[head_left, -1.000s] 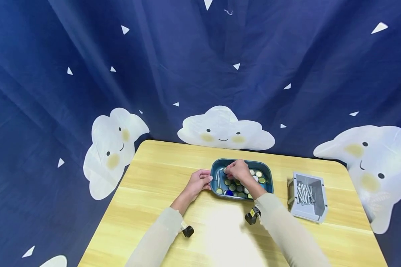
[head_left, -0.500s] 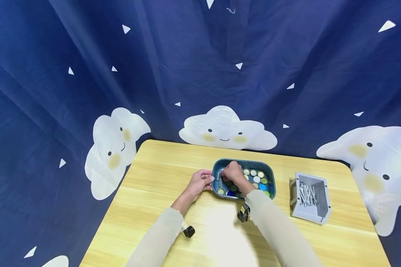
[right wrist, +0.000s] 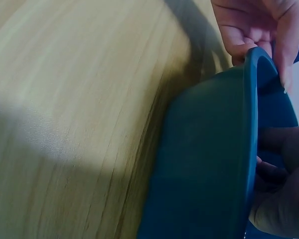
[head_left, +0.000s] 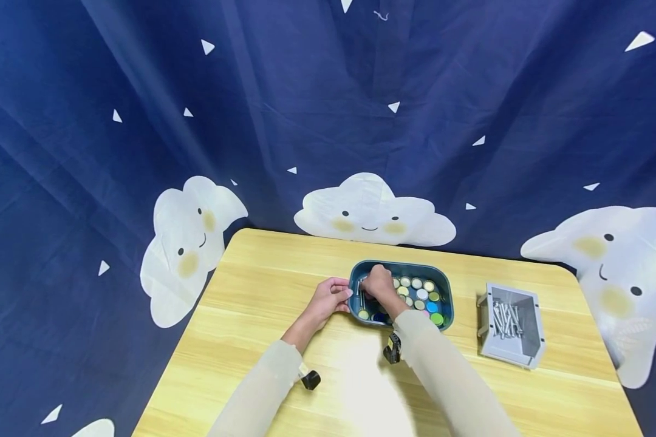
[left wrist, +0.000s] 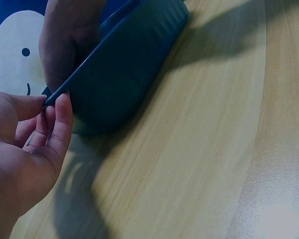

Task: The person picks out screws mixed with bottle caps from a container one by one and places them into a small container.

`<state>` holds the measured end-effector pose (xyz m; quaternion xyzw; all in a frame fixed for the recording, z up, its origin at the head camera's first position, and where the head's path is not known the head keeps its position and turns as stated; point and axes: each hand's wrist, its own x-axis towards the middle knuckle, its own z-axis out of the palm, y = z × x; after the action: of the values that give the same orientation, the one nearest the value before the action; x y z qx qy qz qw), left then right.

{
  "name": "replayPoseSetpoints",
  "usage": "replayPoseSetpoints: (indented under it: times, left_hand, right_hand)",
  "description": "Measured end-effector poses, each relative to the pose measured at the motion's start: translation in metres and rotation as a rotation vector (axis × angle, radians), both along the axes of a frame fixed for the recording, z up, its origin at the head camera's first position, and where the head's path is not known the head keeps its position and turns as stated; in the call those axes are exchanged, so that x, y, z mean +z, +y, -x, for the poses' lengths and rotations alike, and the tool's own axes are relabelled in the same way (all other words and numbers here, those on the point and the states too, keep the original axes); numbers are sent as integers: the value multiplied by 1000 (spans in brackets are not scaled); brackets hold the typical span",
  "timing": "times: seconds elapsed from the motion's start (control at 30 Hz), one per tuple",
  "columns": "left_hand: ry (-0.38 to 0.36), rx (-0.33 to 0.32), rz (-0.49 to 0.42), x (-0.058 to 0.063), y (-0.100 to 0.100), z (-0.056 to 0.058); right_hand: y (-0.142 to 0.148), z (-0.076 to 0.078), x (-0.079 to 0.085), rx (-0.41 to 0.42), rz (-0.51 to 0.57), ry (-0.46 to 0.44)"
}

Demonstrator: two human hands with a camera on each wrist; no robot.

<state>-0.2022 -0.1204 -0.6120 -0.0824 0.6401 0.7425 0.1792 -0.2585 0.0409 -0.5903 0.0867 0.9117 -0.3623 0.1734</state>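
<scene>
In the head view a dark blue rounded box [head_left: 447, 285] stands on the table with several round caps [head_left: 421, 294] inside. Slim metal bolts [head_left: 362, 299] lie at its left end. My left hand [head_left: 326, 298] pinches the box's left rim between thumb and fingers, as the left wrist view shows its hand [left wrist: 35, 149] doing. Down inside the left part of the box is my right hand [head_left: 379, 283], its fingers beside the bolts. In the right wrist view that hand [right wrist: 284, 189] is bent behind the box wall; its fingertips and anything between them are hidden.
Right of the box stands a grey plastic bin [head_left: 505, 353] holding several metal bolts [head_left: 507, 320]. The wooden table [head_left: 273, 273] backs onto a dark blue curtain [head_left: 317, 91] with cloud pictures. Each wrist wears a small black camera [head_left: 310, 380].
My right hand has moved left and deeper into the box, toward the bolts, uncovering more caps on the right. My left hand keeps its hold on the rim.
</scene>
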Motion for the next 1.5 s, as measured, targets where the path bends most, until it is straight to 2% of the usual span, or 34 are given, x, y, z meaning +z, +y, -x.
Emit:
replayPoseSetpoints:
  times: [0.27, 0.57, 0.87, 1.13, 1.5]
  left_hand:
    - [2, 1, 3, -1, 1, 0]
    - [1, -1, 3, -1, 0, 2]
    - [16, -4, -7, -2, 3, 0]
    - [26, 7, -2, 0, 2, -1]
    - [17, 12, 5, -1, 3, 0]
  right_hand:
    - [0, -2, -2, -35, 2, -23]
    - [7, -1, 3, -123, 132, -111]
    - [18, -1, 13, -154, 243, -112]
    - [26, -8, 22, -128, 343, -97]
    - [61, -17, 44, -29, 509, -102]
